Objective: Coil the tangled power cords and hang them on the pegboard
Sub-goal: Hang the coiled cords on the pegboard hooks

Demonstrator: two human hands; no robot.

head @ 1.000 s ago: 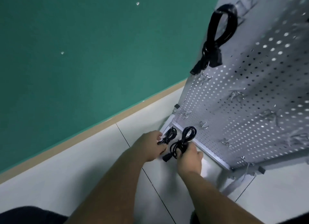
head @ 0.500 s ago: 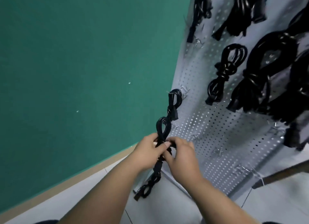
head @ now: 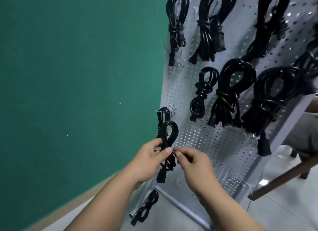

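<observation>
A small coiled black power cord [head: 167, 139] is held up in front of the white pegboard [head: 211, 144]. My left hand [head: 148, 159] grips the coil at its waist, thumb across it. My right hand [head: 194, 163] pinches the cord's wrap just right of that thumb. The coil's loop stands above my hands and its plug hangs below. Behind the loop another small coil [head: 163, 112] hangs on a hook at the board's left edge. Several larger coiled cords [head: 230, 91] hang higher on the board.
One more coiled cord [head: 146, 208] lies on the white floor by the pegboard's lower left corner. A green wall [head: 77, 75] fills the left. A wooden chair leg [head: 282, 177] slants across at the lower right. Empty metal hooks dot the board's lower half.
The view has tilted up from the floor to the board. Both hands have lifted the small coil from the board's foot to chest height in front of it.
</observation>
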